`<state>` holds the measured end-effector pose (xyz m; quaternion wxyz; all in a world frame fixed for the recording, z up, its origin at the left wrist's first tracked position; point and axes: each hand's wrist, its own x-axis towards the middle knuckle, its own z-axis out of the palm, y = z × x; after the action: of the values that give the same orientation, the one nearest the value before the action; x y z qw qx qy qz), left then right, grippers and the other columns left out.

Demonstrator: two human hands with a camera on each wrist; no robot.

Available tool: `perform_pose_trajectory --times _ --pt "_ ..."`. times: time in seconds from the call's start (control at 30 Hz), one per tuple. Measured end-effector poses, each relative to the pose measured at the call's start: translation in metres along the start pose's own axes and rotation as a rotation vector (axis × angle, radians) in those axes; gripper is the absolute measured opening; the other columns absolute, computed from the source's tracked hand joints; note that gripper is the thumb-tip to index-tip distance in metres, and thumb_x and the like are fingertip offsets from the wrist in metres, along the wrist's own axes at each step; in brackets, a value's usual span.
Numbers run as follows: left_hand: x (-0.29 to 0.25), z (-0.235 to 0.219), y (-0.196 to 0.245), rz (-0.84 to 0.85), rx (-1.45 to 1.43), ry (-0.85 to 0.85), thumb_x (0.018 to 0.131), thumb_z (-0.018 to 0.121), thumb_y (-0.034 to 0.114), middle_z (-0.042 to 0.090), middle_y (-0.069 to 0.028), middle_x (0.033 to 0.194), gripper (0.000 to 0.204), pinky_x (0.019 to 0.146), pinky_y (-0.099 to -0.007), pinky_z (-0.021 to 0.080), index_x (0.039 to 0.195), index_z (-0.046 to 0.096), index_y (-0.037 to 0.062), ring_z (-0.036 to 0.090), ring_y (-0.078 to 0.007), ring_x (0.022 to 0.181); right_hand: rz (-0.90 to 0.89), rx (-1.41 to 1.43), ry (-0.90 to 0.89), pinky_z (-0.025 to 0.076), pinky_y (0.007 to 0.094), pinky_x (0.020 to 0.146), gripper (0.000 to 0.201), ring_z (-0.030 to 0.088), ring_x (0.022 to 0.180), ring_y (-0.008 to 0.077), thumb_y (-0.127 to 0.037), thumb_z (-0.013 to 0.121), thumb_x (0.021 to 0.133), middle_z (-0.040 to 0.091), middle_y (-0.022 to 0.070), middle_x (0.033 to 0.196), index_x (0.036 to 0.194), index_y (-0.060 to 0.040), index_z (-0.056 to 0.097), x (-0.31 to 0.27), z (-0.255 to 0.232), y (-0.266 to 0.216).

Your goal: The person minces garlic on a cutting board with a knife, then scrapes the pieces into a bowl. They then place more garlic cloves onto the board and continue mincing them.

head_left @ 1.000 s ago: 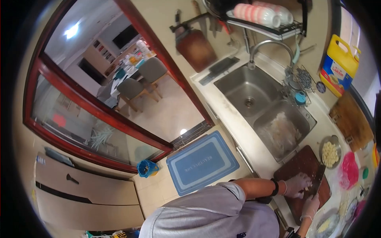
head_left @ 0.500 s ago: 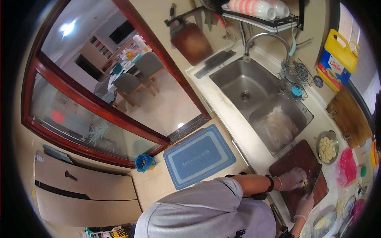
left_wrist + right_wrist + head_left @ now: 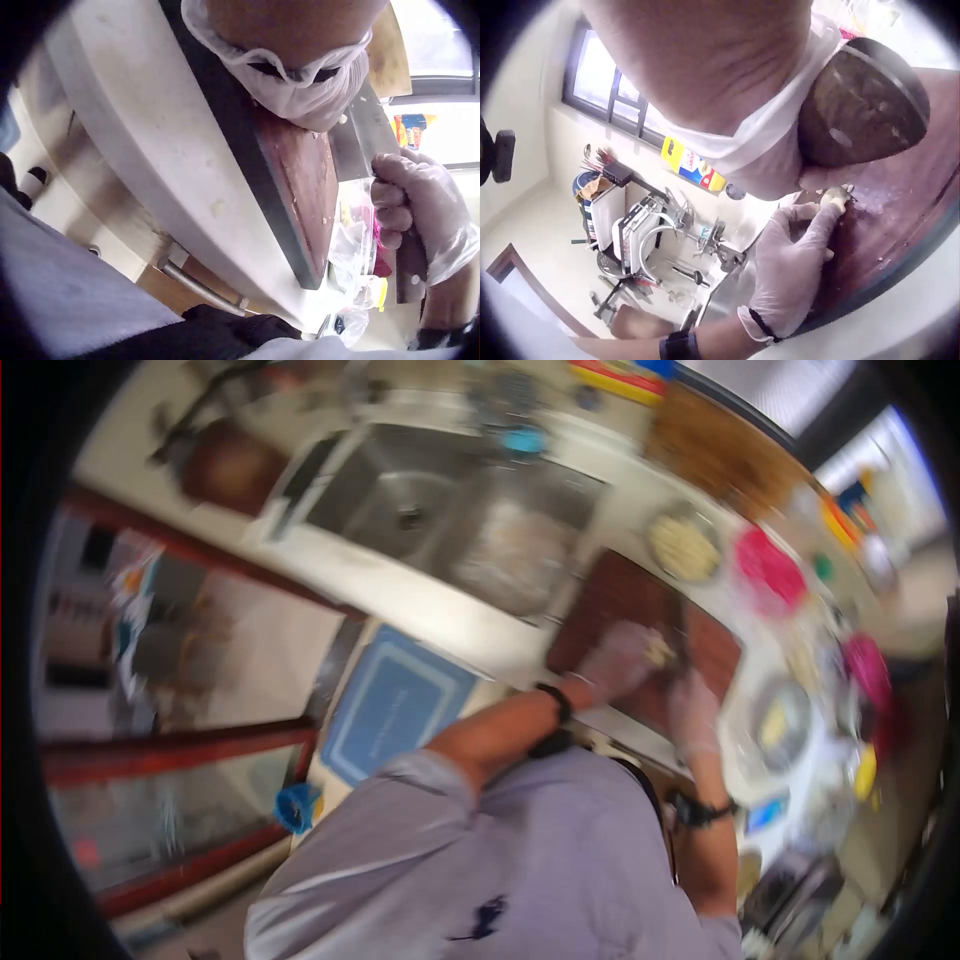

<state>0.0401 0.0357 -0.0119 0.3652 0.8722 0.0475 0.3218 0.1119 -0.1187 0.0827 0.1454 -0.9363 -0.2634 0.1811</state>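
A brown cutting board (image 3: pixel 607 600) lies on the counter, with both gloved hands over it. My left hand (image 3: pixel 784 274) pinches a pale garlic clove (image 3: pixel 835 198) between thumb and fingers, low over the board. Small garlic bits (image 3: pixel 657 650) show by its fingertips in the blurred head view. My right hand (image 3: pixel 424 199) grips a cleaver by its dark handle (image 3: pixel 411 268), fingers curled round it. The broad grey blade (image 3: pixel 366 142) stands over the board just beside the left hand. In the left wrist view the left hand's fingers are hidden behind its glove cuff.
A metal bowl (image 3: pixel 684 544) of peeled cloves stands behind the board, beside a pink plastic bag (image 3: pixel 770 572). Another bowl (image 3: pixel 778 728) sits to the right. To the left is a double sink (image 3: pixel 400 485), with a clear plastic bag (image 3: pixel 515 550) in the near basin.
The head view has swung right and blurred, so the board and hands now appear nearer its middle. The left hand stays at the garlic and the right hand keeps holding the cleaver.
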Motion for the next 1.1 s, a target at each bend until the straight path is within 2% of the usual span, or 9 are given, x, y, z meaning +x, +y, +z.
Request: perform_pose_trajectory --times 0.03,0.07,0.13,0.23,0.33,0.53,0.77,0.93,1.1 --pt "-0.003 0.001 0.000 -0.096 0.008 -0.038 0.078 0.075 0.016 0.062 -0.0167 0.104 0.032 0.090 -0.0465 0.046 0.103 0.061 0.0036 0.059 -0.0373 0.100 0.031 -0.043 -0.038 0.050 0.0595 0.083 0.031 0.065 0.092 0.0508 -0.025 0.047 0.097 0.068 0.0308 0.095 0.114 -0.0028 0.060 -0.001 0.000 -0.003" --pt "-0.006 0.001 -0.003 -0.039 0.027 -0.022 0.078 0.076 0.015 0.060 -0.0166 0.109 0.036 0.093 -0.0474 0.045 0.108 0.059 0.0044 0.056 -0.0380 0.103 -0.010 -0.043 -0.019 0.052 0.0588 0.080 0.030 0.066 0.087 0.0507 -0.024 0.046 0.098 0.068 0.0321 0.090 0.112 -0.0014 0.059 -0.005 0.003 -0.005" --pt "-0.010 0.002 -0.009 -0.053 0.059 -0.052 0.080 0.076 0.017 0.058 -0.0138 0.115 0.038 0.098 -0.0484 0.041 0.111 0.056 0.0078 0.053 -0.0363 0.110 -0.033 -0.049 0.020 0.053 0.0579 0.077 0.028 0.067 0.083 0.0500 -0.023 0.046 0.099 0.067 0.0327 0.085 0.108 0.0015 0.057 -0.008 0.011 -0.010" --pt "-0.006 0.001 -0.005 -0.044 0.075 -0.096 0.082 0.076 0.018 0.058 -0.0122 0.115 0.037 0.098 -0.0484 0.040 0.111 0.055 0.0075 0.053 -0.0355 0.111 -0.004 -0.045 0.024 0.053 0.0570 0.077 0.026 0.067 0.082 0.0496 -0.020 0.048 0.099 0.067 0.0322 0.082 0.104 0.0044 0.054 -0.007 0.029 -0.010" --pt "-0.006 0.001 -0.003 -0.087 0.103 -0.117 0.083 0.076 0.020 0.058 -0.0116 0.115 0.036 0.097 -0.0477 0.041 0.110 0.055 0.0068 0.053 -0.0351 0.110 -0.046 -0.068 0.006 0.053 0.0568 0.078 0.025 0.067 0.083 0.0494 -0.019 0.049 0.098 0.067 0.0324 0.084 0.104 0.0041 0.055 0.000 0.018 -0.009" --pt "-0.006 0.000 -0.006 -0.059 0.017 -0.052 0.082 0.075 0.016 0.056 -0.0146 0.114 0.037 0.097 -0.0470 0.041 0.109 0.053 0.0048 0.051 -0.0367 0.110 0.019 -0.024 0.032 0.053 0.0563 0.078 0.025 0.066 0.086 0.0495 -0.020 0.049 0.098 0.067 0.0323 0.086 0.103 0.0025 0.058 -0.001 -0.008 -0.020" --pt "-0.005 -0.005 -0.004 -0.106 0.036 -0.075 0.082 0.074 0.014 0.056 -0.0153 0.115 0.035 0.098 -0.0479 0.042 0.107 0.053 0.0048 0.051 -0.0377 0.109 0.031 -0.020 -0.043 0.052 0.0560 0.080 0.024 0.067 0.085 0.0482 -0.019 0.049 0.098 0.068 0.0308 0.087 0.105 0.0035 0.055 -0.004 0.010 -0.026" --pt "-0.006 -0.002 -0.005 -0.091 0.039 -0.098 0.081 0.076 0.013 0.058 -0.0157 0.117 0.037 0.098 -0.0466 0.042 0.109 0.054 0.0048 0.052 -0.0367 0.113 0.003 -0.025 -0.017 0.053 0.0556 0.080 0.025 0.067 0.084 0.0475 -0.019 0.049 0.098 0.068 0.0297 0.086 0.105 0.0038 0.055 0.001 0.021 -0.018" --pt "-0.004 -0.002 -0.006 -0.085 0.026 -0.082 0.081 0.076 0.013 0.058 -0.0157 0.116 0.037 0.099 -0.0462 0.042 0.110 0.055 0.0048 0.052 -0.0364 0.112 0.018 -0.006 0.012 0.053 0.0552 0.080 0.026 0.067 0.085 0.0476 -0.019 0.049 0.098 0.068 0.0297 0.087 0.105 0.0040 0.057 0.001 -0.005 -0.022"
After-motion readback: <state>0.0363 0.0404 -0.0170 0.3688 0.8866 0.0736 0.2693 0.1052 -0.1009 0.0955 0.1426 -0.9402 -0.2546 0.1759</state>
